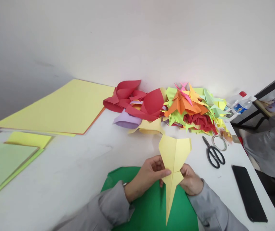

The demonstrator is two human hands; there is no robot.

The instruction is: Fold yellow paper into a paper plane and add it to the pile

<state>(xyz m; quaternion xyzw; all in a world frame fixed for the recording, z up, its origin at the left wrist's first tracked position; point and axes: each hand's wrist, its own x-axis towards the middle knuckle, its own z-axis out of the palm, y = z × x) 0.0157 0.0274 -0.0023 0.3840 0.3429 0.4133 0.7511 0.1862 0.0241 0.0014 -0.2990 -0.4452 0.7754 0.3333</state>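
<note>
Now the left grip (pixel 147 178) is pinching the folded yellow paper (pixel 174 156) at its waist, between both hands; the right grip (pixel 190 181) is curling behind, closure hidden. Light, crease-prone, it's probably wanting gentle holding along the middle fold.

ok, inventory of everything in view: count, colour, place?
Folded paper piece: 1, pale yellow, in both hands
Green sheet: 1, green, under the hands
Large sheets: several, yellow and orange, back left
Small sheets: several, greens and yellow, left
Curled paper shapes: several, red, purple, yellow, back centre
Folded paper pile: many, mixed, back right
Scissors: 1, black handles, right
Tape roll: 1, pale, beside scissors
Flat slab: 1, black, right
Bottles: 2, clear, behind pile
Table: 1, white, beneath
Other person: 1, grey clothing, far right
Left hand, right hand: 2, grey sleeves, front
</note>
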